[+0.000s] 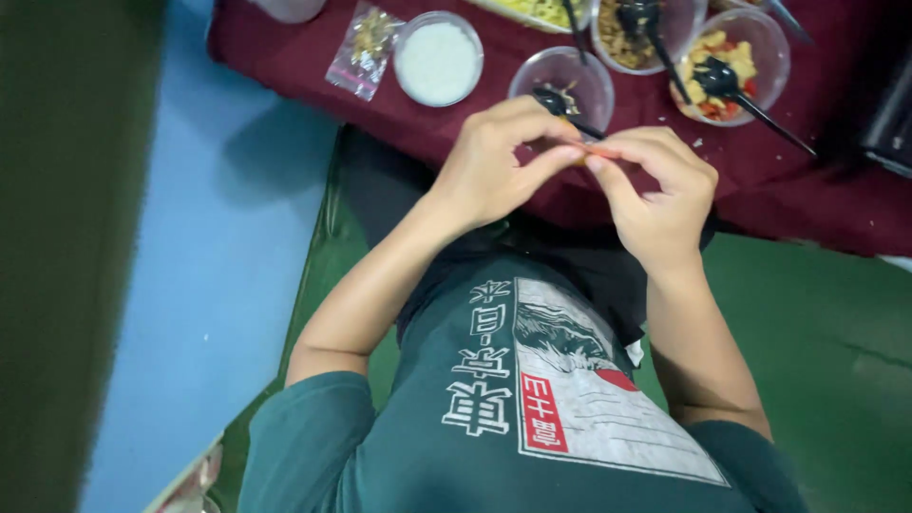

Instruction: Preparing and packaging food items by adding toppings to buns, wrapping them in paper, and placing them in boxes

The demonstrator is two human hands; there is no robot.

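Both my hands meet over the counter (817,204) edge, maroon cloth on it. My left hand (489,166) and right hand (660,195) pinch one small orange-red piece (597,151) between fingertips, fingers closed on it; what it is, can't tell, too small. It sits above my lap, just in front of a clear bowl with a black spoon (562,85). Looks like mid-peel or pulling it apart. Next move needs a steady pinch and a small opposing tug. White-filled bowl (438,59) and small plastic bag (366,47) sit further left.
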